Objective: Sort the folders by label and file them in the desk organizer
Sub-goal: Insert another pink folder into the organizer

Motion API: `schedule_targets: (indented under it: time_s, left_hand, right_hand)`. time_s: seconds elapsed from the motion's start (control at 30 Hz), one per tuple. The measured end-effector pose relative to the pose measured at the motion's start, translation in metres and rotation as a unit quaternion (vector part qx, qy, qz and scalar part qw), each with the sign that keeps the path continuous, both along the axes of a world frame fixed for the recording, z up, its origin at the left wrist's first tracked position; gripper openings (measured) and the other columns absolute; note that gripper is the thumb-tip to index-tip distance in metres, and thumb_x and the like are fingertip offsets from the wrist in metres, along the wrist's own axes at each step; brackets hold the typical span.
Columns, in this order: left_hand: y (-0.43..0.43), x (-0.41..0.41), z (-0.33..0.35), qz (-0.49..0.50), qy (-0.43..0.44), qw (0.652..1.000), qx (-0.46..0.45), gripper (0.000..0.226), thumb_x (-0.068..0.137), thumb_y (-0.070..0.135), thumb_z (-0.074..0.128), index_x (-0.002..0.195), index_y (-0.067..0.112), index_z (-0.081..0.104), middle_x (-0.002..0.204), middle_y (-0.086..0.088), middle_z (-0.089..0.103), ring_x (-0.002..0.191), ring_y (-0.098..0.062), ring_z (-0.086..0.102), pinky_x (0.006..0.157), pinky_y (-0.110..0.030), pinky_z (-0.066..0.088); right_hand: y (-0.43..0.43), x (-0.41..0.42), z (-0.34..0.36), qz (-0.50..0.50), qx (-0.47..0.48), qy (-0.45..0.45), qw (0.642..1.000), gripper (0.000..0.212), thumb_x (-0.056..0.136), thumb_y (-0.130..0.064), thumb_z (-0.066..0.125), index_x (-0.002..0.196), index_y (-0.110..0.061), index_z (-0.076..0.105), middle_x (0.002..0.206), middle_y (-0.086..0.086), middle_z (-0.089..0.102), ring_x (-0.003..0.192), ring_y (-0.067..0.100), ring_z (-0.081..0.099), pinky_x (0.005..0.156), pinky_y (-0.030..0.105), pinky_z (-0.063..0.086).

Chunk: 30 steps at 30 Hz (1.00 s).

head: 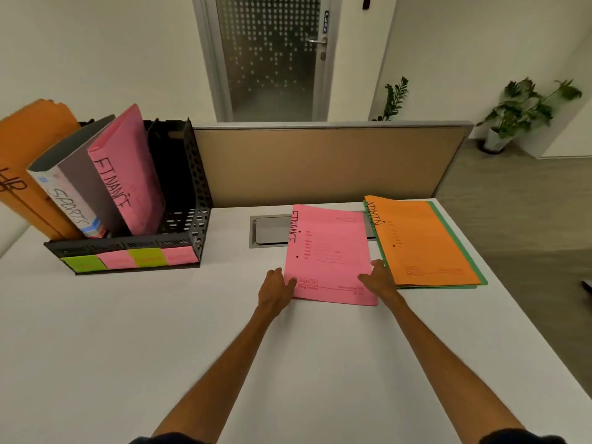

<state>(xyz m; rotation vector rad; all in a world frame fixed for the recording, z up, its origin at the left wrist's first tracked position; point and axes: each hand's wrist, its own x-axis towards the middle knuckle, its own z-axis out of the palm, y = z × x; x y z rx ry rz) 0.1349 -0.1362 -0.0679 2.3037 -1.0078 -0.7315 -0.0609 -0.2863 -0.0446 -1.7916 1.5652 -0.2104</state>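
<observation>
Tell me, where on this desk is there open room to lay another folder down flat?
The white desk is bare between the black organizer and the pink FINANCE folder, and all along the near edge. The far right is crowded: the orange ADMIN folder stack sits beside the pink one, which both hands touch.

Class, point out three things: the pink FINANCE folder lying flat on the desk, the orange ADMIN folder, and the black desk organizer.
pink FINANCE folder (330,254): head view, middle of its cover.
orange ADMIN folder (423,241): head view, middle of its cover.
black desk organizer (200,200): head view, perforated right side wall.
</observation>
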Motion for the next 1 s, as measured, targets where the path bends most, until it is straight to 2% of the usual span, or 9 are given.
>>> schedule_targets:
  time_s: [0.1,0.23,0.33,0.43,0.53,0.67,0.83,1.0]
  left_hand:
    - [-0.011,0.002,-0.005,0.023,0.017,1.000,-0.004,0.057,0.098,0.037,0.052,0.139,0.000,0.039,0.141,-0.017,0.047,0.130,-0.032,0.047,0.105,-0.040,0.040]
    - [-0.023,0.005,-0.007,0.042,0.047,0.998,0.004,0.051,0.094,0.027,0.057,0.135,-0.001,0.044,0.132,-0.017,0.056,0.119,-0.033,0.056,0.097,-0.039,0.047]
    - [-0.024,0.005,-0.014,0.035,0.059,0.998,0.011,0.044,0.089,0.026,0.061,0.125,0.003,0.052,0.123,-0.013,0.062,0.108,-0.031,0.061,0.089,-0.038,0.051]
    - [-0.020,-0.001,-0.019,0.063,0.097,0.993,-0.016,0.056,0.087,0.036,0.067,0.128,0.005,0.046,0.124,-0.010,0.061,0.110,-0.031,0.060,0.089,-0.039,0.049]
    - [-0.016,-0.011,-0.022,0.091,0.131,0.985,-0.064,0.059,0.085,0.040,0.069,0.124,0.005,0.040,0.121,-0.012,0.059,0.109,-0.031,0.061,0.086,-0.039,0.052]
    - [-0.006,-0.025,-0.016,0.074,0.173,0.970,-0.157,0.051,0.090,0.030,0.066,0.119,0.003,0.035,0.121,-0.014,0.058,0.106,-0.032,0.062,0.080,-0.034,0.056]
    - [0.013,-0.026,0.006,0.015,0.161,0.958,-0.236,0.039,0.092,0.030,0.063,0.111,0.012,0.034,0.109,-0.003,0.057,0.091,-0.019,0.064,0.062,-0.023,0.059]
    - [0.037,-0.026,0.028,-0.001,0.157,0.944,-0.289,0.035,0.094,0.029,0.060,0.109,0.015,0.033,0.102,0.003,0.054,0.084,-0.018,0.068,0.047,-0.033,0.059]
  right_hand:
    - [-0.003,0.002,-0.015,0.008,-0.007,0.040,0.999,0.062,0.087,-0.020,0.065,0.140,-0.004,0.036,0.137,0.021,0.046,0.129,0.035,0.043,0.101,0.039,0.045]
    - [0.001,0.005,-0.031,0.017,-0.032,0.066,0.997,0.067,0.083,-0.028,0.071,0.138,-0.010,0.037,0.136,0.018,0.038,0.132,0.035,0.034,0.102,0.043,0.042]
    - [0.003,0.001,-0.041,0.000,-0.051,0.046,0.998,0.066,0.080,-0.034,0.074,0.134,-0.012,0.041,0.134,0.016,0.042,0.129,0.033,0.039,0.101,0.042,0.043]
    - [0.006,-0.002,-0.045,-0.034,-0.059,0.003,0.998,0.069,0.078,-0.033,0.077,0.132,-0.009,0.042,0.132,0.017,0.046,0.124,0.034,0.046,0.101,0.042,0.043]
    - [0.014,-0.002,-0.046,-0.073,-0.064,-0.041,0.994,0.081,0.076,-0.031,0.080,0.138,-0.007,0.033,0.136,0.020,0.046,0.127,0.037,0.043,0.105,0.044,0.038]
    - [0.030,0.001,-0.045,-0.094,-0.060,-0.067,0.991,0.091,0.074,-0.035,0.081,0.140,-0.010,0.025,0.139,0.022,0.042,0.129,0.039,0.040,0.107,0.047,0.035]
    - [0.042,-0.002,-0.037,-0.088,-0.013,-0.102,0.991,0.084,0.078,-0.038,0.078,0.138,-0.012,0.025,0.140,0.022,0.038,0.131,0.038,0.035,0.107,0.048,0.035]
    - [0.060,0.004,-0.015,-0.049,-0.005,-0.146,0.988,0.079,0.081,-0.033,0.077,0.137,-0.012,0.025,0.139,0.020,0.032,0.132,0.036,0.031,0.104,0.048,0.038]
